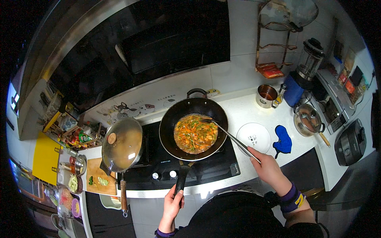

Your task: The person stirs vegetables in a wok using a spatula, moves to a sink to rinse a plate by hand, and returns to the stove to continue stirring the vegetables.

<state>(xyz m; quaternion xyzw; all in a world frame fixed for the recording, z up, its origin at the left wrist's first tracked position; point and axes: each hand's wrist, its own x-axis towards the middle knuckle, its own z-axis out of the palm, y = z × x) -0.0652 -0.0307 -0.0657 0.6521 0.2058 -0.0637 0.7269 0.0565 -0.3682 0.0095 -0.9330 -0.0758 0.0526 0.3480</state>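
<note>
My left hand [172,202] grips the black handle [182,175] of a dark wok [169,119], which sits on a black glass cooktop [208,175]. Inside the wok, shredded orange and green vegetables [195,135] lie in a shallow brownish liquid. A long metal cooking utensil [238,142] is held in my right hand [268,169]. Its dark head rests among the vegetables at their upper right; its exact shape is hard to make out. Below the utensil's shaft, a white plate [253,134] with printed marks stands on the counter.
Left of the wok is a wooden-handled pan with a glass lid [128,145]. Beyond it lies a cutting board [96,184] with vegetable pieces. At right are a metal mug [263,101], a blue flat item [282,139], a blender [297,84], a small pot [309,131] and a black cooker [351,142].
</note>
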